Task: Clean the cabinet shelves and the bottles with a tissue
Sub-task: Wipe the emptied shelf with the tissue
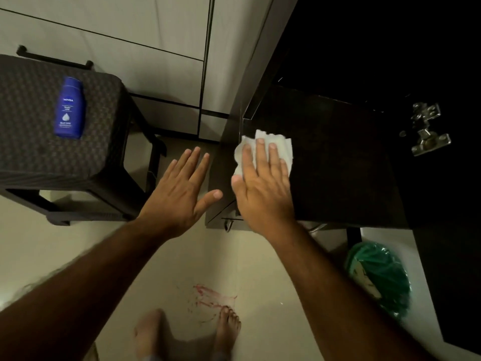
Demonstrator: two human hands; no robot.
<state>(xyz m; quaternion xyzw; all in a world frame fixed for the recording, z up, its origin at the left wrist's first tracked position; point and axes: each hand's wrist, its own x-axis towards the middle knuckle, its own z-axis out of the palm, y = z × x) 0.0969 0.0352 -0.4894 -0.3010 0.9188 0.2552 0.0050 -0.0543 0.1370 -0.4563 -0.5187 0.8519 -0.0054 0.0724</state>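
Observation:
A dark cabinet shelf [338, 162] lies open at the right. A white tissue [282, 144] is spread on its left front part. My right hand [263, 183] presses flat on the tissue with straight fingers. My left hand [182, 188] hovers just left of the shelf edge, fingers straight and spread, holding nothing. A blue lotion bottle [69, 108] lies flat on a dark woven stool [31, 152] at the left, well apart from both hands.
A metal hinge [426, 131] sits on the dark cabinet door at the right. Below the shelf stands a bin with a green liner [380, 277]. Pale cabinet doors [130, 27] fill the back. Bare feet stand on a pale floor with a red stain [210, 298].

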